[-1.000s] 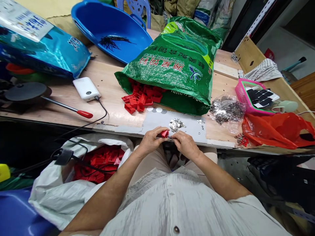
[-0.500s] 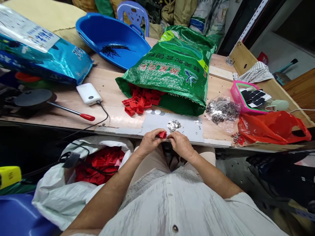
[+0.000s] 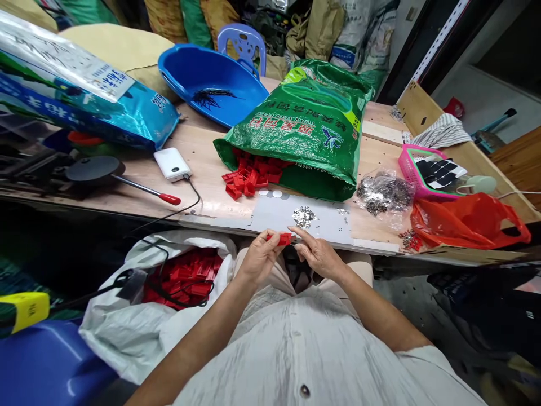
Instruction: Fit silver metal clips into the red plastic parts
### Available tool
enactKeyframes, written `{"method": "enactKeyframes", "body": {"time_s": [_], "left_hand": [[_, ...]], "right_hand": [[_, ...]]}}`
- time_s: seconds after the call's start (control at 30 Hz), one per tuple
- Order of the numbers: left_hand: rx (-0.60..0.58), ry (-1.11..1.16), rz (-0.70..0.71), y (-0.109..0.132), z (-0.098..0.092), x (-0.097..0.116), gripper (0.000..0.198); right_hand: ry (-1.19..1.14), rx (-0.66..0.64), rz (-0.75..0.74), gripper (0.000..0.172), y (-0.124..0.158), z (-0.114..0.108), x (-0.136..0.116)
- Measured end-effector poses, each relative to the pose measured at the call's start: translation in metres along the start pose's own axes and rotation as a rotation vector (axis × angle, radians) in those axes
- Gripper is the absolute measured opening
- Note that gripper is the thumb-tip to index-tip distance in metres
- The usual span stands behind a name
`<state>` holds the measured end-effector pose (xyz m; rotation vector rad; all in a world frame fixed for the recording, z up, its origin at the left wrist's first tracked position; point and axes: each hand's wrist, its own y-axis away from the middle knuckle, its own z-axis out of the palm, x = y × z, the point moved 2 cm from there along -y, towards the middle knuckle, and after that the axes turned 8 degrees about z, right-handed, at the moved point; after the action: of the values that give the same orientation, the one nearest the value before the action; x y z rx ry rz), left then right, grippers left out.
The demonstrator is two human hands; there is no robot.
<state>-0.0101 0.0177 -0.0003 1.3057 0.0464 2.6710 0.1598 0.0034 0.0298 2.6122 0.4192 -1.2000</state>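
Note:
My left hand (image 3: 258, 256) is closed on a small red plastic part (image 3: 281, 239), held just off the table's front edge above my lap. Close by on its right is my right hand (image 3: 320, 256), with the index finger stretched toward the part's end and the thumb apart from it. I see nothing held between those fingers. Beyond the hands, a pile of small shiny metal pieces (image 3: 304, 216) lies on a grey sheet (image 3: 270, 217). More red plastic parts (image 3: 249, 176) spill from the mouth of a green sack (image 3: 304, 121).
Left of my lap stands a white sack (image 3: 122, 324) of red parts. A red-handled lever (image 3: 169, 199), a white power bank (image 3: 172, 163) with a cable and a blue basin (image 3: 220, 84) are on the left. To the right are a pink basket (image 3: 408, 169) and a red bag (image 3: 465, 220).
My right hand's fingers have come apart from their pinch at the red part, and the index finger now stretches out. The left hand has turned, showing more of the part. The view has shifted slightly.

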Motion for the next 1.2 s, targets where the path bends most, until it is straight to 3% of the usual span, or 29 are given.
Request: {"method": "enactKeyframes", "body": {"time_s": [0.1, 0.27, 0.4, 0.53, 0.67, 0.8, 0.93, 1.0, 1.1, 1.2], "left_hand": [[0.034, 0.196, -0.134, 0.007, 0.005, -0.002, 0.012], [0.095, 0.326, -0.214, 0.012, 0.009, -0.003, 0.010], [0.093, 0.344, -0.246, 0.014, 0.010, -0.005, 0.014], [0.067, 0.350, -0.281, 0.017, 0.010, -0.009, 0.012], [0.101, 0.270, -0.246, 0.017, 0.001, -0.010, 0.009], [0.206, -0.080, -0.014, 0.016, -0.034, 0.004, 0.028], [0.536, -0.805, 0.327, 0.031, -0.093, 0.031, 0.026], [0.637, -1.124, 0.434, 0.043, -0.119, 0.042, 0.024], [0.670, -1.401, 0.536, 0.057, -0.146, 0.052, 0.018], [0.674, -1.480, 0.607, 0.060, -0.154, 0.052, 0.024]], "right_hand": [[0.027, 0.015, -0.024, 0.042, 0.000, 0.000, -0.005], [0.061, 0.070, -0.044, 0.037, 0.000, -0.002, -0.007], [0.062, 0.141, -0.077, 0.032, 0.000, 0.001, -0.004], [-0.088, 0.185, -0.074, 0.032, -0.004, 0.005, -0.001], [-0.166, 0.127, -0.046, 0.035, -0.007, 0.008, 0.001], [-0.131, 0.116, 0.065, 0.038, -0.006, 0.002, 0.010], [-0.034, 0.275, 0.194, 0.031, -0.002, -0.019, 0.036], [0.037, 0.387, 0.260, 0.026, 0.000, -0.034, 0.056], [0.157, 0.553, 0.349, 0.021, 0.003, -0.060, 0.087], [0.232, 0.632, 0.409, 0.021, 0.003, -0.081, 0.111]]}}
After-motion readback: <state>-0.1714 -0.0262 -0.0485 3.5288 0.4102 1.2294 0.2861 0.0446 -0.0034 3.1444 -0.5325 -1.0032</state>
